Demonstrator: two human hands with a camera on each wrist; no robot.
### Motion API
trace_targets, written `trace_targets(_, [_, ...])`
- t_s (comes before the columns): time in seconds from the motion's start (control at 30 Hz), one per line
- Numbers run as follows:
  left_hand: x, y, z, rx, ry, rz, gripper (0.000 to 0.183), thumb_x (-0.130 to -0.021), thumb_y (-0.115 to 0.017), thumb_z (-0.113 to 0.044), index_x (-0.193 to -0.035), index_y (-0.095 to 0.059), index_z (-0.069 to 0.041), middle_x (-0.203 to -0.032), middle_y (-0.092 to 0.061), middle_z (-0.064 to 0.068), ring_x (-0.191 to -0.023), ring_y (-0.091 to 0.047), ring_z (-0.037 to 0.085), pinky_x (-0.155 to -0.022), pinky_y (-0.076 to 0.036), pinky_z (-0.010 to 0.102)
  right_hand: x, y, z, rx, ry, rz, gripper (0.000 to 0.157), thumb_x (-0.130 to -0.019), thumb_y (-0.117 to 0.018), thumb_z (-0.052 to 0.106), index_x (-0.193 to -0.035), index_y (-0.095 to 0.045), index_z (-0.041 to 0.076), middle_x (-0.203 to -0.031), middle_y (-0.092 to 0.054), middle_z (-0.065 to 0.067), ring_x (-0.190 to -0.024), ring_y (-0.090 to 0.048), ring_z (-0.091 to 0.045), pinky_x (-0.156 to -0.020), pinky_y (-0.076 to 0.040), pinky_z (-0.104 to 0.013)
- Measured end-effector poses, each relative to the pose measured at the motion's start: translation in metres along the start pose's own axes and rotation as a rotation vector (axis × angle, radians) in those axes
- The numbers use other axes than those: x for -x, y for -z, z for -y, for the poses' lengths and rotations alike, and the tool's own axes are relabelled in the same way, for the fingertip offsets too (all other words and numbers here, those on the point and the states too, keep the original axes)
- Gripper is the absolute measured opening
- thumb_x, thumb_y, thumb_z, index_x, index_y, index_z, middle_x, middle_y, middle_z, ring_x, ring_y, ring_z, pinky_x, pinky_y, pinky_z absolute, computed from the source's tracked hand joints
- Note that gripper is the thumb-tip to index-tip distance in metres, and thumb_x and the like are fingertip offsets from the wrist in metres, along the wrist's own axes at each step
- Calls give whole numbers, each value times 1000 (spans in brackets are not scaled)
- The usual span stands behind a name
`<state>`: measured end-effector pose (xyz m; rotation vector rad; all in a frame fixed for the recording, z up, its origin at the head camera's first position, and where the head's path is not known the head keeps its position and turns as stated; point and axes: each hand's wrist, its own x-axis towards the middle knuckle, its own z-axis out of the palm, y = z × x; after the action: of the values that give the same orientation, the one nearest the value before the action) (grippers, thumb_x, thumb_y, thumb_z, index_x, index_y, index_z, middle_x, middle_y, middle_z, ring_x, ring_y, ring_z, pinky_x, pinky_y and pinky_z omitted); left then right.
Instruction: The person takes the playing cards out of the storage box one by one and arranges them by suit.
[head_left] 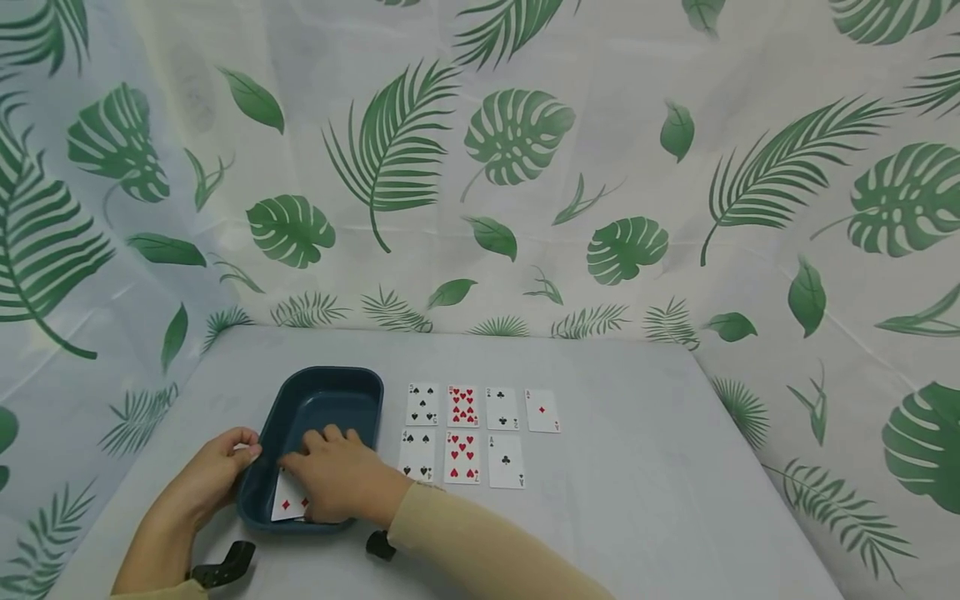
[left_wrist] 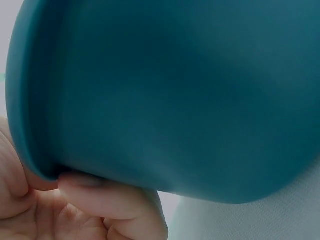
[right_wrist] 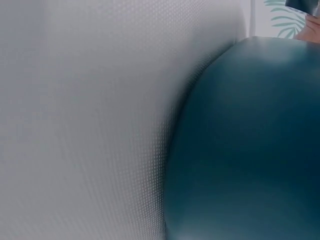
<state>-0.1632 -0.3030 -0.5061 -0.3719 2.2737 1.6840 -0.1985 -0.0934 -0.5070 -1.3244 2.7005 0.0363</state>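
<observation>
A dark blue tray (head_left: 372, 400) stands on the table's left part. My left hand (head_left: 217, 467) grips its left rim; in the left wrist view, a curled finger (left_wrist: 115, 197) lies against the tray's outer wall (left_wrist: 165, 100) just under the rim. My right hand (head_left: 341, 475) reaches down inside the tray's near half, over a playing card (head_left: 287, 498) with red diamonds. The hand covers part of that card, and whether its fingers pinch it is hidden. The right wrist view shows the tray's outer wall (right_wrist: 245, 145), not the fingers.
Right of the tray, face-up playing cards lie in two rows, among them a ten-like heart card (head_left: 462, 407), a seven of hearts (head_left: 462, 457), an ace of clubs (head_left: 507, 461) and an ace of diamonds (head_left: 542, 411). A leaf-patterned curtain (head_left: 525, 250) surrounds the white table (head_left: 637, 483).
</observation>
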Motion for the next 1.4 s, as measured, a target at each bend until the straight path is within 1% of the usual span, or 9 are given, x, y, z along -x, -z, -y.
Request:
trace_targets(0.2, [-2, 0, 0, -10, 0, -9, 18, -115, -38, -7, -122, -46, 6, -89, -67, 2, -78, -68, 15, -69, -58, 36, 3, 0, -6, -72, 20, -49, 76, -88, -83, 42, -156, -49, 43, -144, -51, 10, -121, -47, -9, -100, -47, -29])
trace_targets(0.3, [-3, -1, 0, -11, 5, -11, 18, -115, -37, -8, -122, -46, 6, -89, -67, 2, -78, -67, 14, -68, -58, 35, 5, 2, -8, -102, 37, -61, 78, -87, -84, 39, -156, -49, 43, -146, -50, 10, -119, -45, -8, -98, -45, -25])
trace_targets(0.6, [-5, -1, 2, -12, 10, -17, 17, -115, -37, -8, -122, -47, 5, -88, -66, 0, -75, -65, 15, -66, -57, 35, 10, 5, -15, -167, 110, -116, 77, -90, -82, 36, -159, -47, 38, -154, -49, 7, -128, -46, -8, -108, -44, -24])
trace_targets(0.8, [-6, -1, 1, -19, 24, -16, 18, -116, -36, -9, -122, -47, 4, -88, -65, 0, -75, -63, 15, -65, -56, 34, 16, 11, -18, -290, 122, -141, 79, -90, -84, 32, -160, -47, 37, -155, -48, 6, -132, -44, -9, -112, -41, -23])
trace_targets(0.97, [-5, -1, 0, -17, 24, -11, 18, -116, -36, -9, -122, -46, 4, -88, -64, 0, -76, -64, 15, -66, -56, 34, 23, 16, -22, -392, 115, -143, 81, -90, -83, 30, -161, -45, 38, -157, -46, 7, -134, -43, -9, -106, -42, -20])
trace_targets(1.1, [-4, -2, -1, -14, 32, -12, 17, -115, -36, -8, -124, -45, 4, -86, -63, 0, -75, -64, 15, -65, -56, 33, 30, 19, -26, -440, 115, -144, 82, -90, -83, 28, -162, -44, 38, -158, -45, 6, -135, -43, -9, -103, -43, -19])
trace_targets(1.23, [-5, -2, -1, -17, 42, -18, 17, -115, -36, -7, -125, -45, 4, -85, -60, 0, -74, -62, 15, -64, -55, 33, 37, 19, -31, -475, 115, -159, 83, -91, -85, 29, -163, -42, 38, -160, -44, 6, -140, -42, -10, -107, -44, -21])
trace_targets(1.4, [-5, -1, -1, -21, 35, -23, 16, -114, -37, -6, -124, -45, 4, -84, -59, 0, -72, -62, 14, -63, -54, 33, 46, 18, -40, -554, 105, -181, 84, -92, -85, 26, -162, -42, 39, -163, -42, 4, -149, -38, -13, -115, -44, -30])
